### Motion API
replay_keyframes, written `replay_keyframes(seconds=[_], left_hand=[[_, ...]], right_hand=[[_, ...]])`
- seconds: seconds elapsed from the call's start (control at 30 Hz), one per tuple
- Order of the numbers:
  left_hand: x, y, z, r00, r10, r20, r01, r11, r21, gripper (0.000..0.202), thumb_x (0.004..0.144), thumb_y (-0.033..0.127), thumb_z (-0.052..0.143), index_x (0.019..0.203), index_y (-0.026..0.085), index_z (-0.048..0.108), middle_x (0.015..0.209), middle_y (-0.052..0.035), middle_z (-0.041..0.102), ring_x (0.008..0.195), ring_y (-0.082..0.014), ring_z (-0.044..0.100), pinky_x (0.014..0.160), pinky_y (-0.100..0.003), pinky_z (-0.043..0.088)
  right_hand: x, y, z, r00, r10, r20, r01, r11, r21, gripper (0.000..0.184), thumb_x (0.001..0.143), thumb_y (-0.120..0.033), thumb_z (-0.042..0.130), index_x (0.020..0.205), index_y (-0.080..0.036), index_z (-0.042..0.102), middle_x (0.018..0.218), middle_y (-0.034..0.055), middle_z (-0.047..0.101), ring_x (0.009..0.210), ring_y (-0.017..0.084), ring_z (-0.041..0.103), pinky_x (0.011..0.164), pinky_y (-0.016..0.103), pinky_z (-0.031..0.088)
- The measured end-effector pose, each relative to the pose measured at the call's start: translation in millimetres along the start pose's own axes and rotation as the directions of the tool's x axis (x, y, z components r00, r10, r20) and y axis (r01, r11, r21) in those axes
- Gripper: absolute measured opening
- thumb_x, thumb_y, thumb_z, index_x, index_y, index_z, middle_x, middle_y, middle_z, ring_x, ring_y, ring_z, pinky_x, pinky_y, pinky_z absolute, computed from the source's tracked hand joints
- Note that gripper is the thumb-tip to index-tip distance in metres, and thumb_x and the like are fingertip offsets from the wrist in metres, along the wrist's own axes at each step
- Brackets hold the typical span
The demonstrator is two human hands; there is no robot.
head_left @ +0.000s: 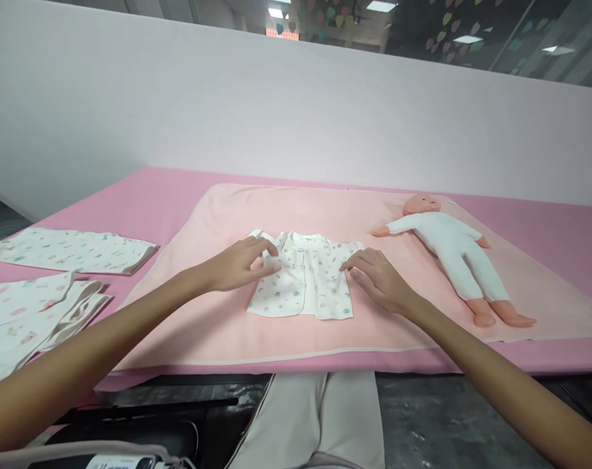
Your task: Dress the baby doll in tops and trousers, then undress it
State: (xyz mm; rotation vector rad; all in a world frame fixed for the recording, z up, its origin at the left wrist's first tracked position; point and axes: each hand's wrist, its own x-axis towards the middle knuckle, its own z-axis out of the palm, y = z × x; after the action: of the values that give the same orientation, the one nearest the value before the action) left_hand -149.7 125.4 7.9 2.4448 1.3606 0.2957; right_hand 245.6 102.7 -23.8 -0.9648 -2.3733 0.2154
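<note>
A small white baby shirt (303,277) with a coloured print and a row of snaps lies flat on a pale pink blanket (237,326). My left hand (239,262) rests on the shirt's left sleeve, fingers stretched out flat. My right hand (376,277) lies on the shirt's right sleeve, fingers likewise extended. Neither hand grips anything. To the right of the shirt a baby doll (454,251) in a white suit lies on its back on the same blanket.
The blanket covers a pink table (144,202) against a white partition wall. More printed baby clothes lie at the left: one folded piece (73,251) farther back, another pile (27,316) near the table's front edge. My light trousers (315,417) show below the table.
</note>
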Motion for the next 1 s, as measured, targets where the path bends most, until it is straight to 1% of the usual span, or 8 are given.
replay_keyframes(seconds=[0.1,0.2,0.37,0.47,0.57,0.63,0.73,1.0], left_hand=[[56.4,-22.7,12.8,0.998,-0.05,-0.036,0.052,0.996,0.074,0.06,0.105,0.059,0.047,0.147,0.018,0.062,0.155,-0.0203,0.066,0.146,-0.0398,0.058,0.121,-0.053,0.046],[117.9,-42.3,20.6,0.99,-0.129,0.05,0.124,0.988,0.098,0.06,0.098,0.049,0.055,0.15,0.019,0.062,0.162,-0.0178,0.065,0.155,-0.0373,0.054,0.131,-0.052,0.038],[163.5,-59.3,5.9,0.945,-0.23,0.233,0.229,0.973,0.033,0.052,0.083,0.062,0.071,0.12,0.026,0.077,0.123,-0.0107,0.083,0.112,-0.0318,0.077,0.102,-0.04,0.055],[159.0,-59.9,-8.0,0.928,-0.178,0.328,0.199,0.979,-0.034,0.043,0.078,0.065,0.075,0.094,0.025,0.073,0.108,-0.0099,0.079,0.095,-0.0293,0.073,0.083,-0.037,0.052],[143.0,-50.5,-19.3,0.967,-0.064,0.247,0.103,0.983,-0.15,0.041,0.085,0.064,0.07,0.083,0.024,0.058,0.096,-0.0068,0.07,0.083,-0.0248,0.064,0.073,-0.035,0.046],[129.3,-39.9,-25.8,0.992,-0.01,0.123,0.04,0.97,-0.24,0.039,0.091,0.06,0.066,0.083,0.024,0.054,0.09,-0.005,0.064,0.079,-0.0224,0.06,0.07,-0.034,0.044],[108.0,-20.7,-35.4,0.998,0.061,-0.016,-0.062,0.923,-0.38,0.035,0.092,0.055,0.068,0.086,0.023,0.055,0.086,-0.0032,0.06,0.078,-0.0191,0.057,0.069,-0.032,0.043],[53.9,45.3,-68.0,0.965,0.051,-0.257,-0.188,0.819,-0.543,0.046,0.092,0.063,0.079,0.097,0.023,0.059,0.079,-0.0003,0.062,0.065,-0.0147,0.058,0.055,-0.025,0.041]], right_hand=[[31.5,30.4,16.9,0.968,0.25,-0.024,-0.251,0.967,-0.031,0.026,0.115,-0.04,0.053,0.126,-0.023,0.07,0.132,0.0141,0.074,0.123,0.034,0.066,0.109,0.051,0.05],[77.2,62.6,34.3,0.875,0.471,0.113,-0.459,0.881,-0.115,0.033,0.107,-0.032,0.063,0.135,-0.015,0.068,0.144,0.0207,0.07,0.139,0.038,0.06,0.119,0.051,0.046],[124.9,94.0,42.6,0.8,0.528,0.284,-0.53,0.844,-0.075,0.024,0.1,-0.042,0.074,0.108,-0.019,0.074,0.123,0.0137,0.079,0.11,0.029,0.071,0.093,0.037,0.053],[129.1,96.2,35.0,0.808,0.47,0.355,-0.501,0.865,-0.004,0.03,0.098,-0.051,0.075,0.094,-0.022,0.07,0.109,0.0064,0.077,0.098,0.023,0.068,0.083,0.032,0.05],[123.8,86.5,22.6,0.882,0.305,0.36,-0.412,0.87,0.272,0.04,0.099,-0.062,0.072,0.093,-0.023,0.066,0.097,0.0005,0.07,0.09,0.019,0.063,0.079,0.03,0.049],[118.8,73.7,13.4,0.94,0.228,0.252,-0.328,0.802,0.499,0.049,0.098,-0.072,0.073,0.095,-0.024,0.064,0.092,-0.0004,0.065,0.086,0.018,0.061,0.077,0.031,0.049],[112.7,46.6,-0.6,0.974,0.214,0.075,-0.209,0.72,0.662,0.057,0.091,-0.079,0.08,0.092,-0.025,0.061,0.085,-0.0008,0.062,0.08,0.018,0.058,0.075,0.032,0.049],[100.6,-35.3,-38.2,0.937,0.191,-0.293,0.026,0.797,0.604,0.058,0.091,-0.078,0.082,0.087,-0.025,0.058,0.082,-0.0004,0.06,0.077,0.017,0.053,0.072,0.032,0.044]])
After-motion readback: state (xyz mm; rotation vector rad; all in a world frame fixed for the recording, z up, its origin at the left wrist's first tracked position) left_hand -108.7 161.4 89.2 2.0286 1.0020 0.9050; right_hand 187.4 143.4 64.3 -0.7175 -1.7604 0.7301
